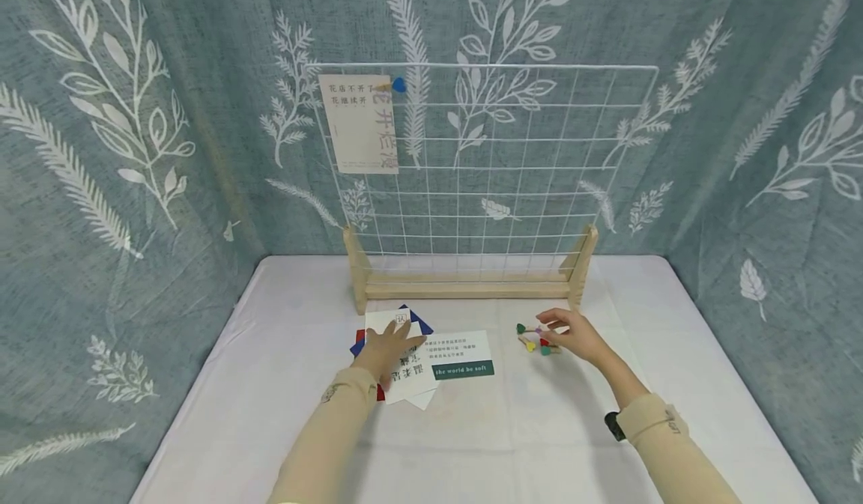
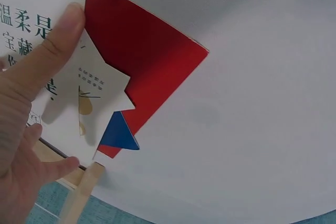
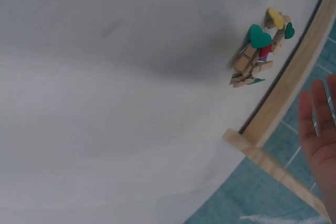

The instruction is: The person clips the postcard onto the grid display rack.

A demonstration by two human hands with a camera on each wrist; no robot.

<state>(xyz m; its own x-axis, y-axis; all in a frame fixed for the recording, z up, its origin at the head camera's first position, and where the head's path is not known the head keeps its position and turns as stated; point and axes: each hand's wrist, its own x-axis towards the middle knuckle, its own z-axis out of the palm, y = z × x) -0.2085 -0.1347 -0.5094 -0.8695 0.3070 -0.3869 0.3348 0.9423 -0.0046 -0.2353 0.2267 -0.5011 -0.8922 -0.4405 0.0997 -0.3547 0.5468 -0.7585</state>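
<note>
My left hand [image 1: 380, 350] rests on a small pile of cards at the table's middle left, fingers spread. On top lies a white card with dark characters [image 1: 410, 373]; a red card [image 2: 142, 51] and a blue card [image 2: 119, 134] stick out beneath it. Beside the pile is a wide white card with a green band [image 1: 464, 370]. My right hand [image 1: 573, 333] hovers at a cluster of small wooden clothespins with coloured hearts [image 3: 247, 61]. The right wrist view has its fingers [image 3: 321, 111] nearly straight, apart from the clothespins.
Behind the cards stands a white wire grid [image 1: 485, 167] on a wooden base [image 1: 465, 288]. A cream card [image 1: 357, 133] hangs at its upper left, by a clothespin with a blue heart [image 1: 399, 84]. A patterned grey-green curtain [image 1: 202, 204] surrounds the white table [image 1: 472, 444].
</note>
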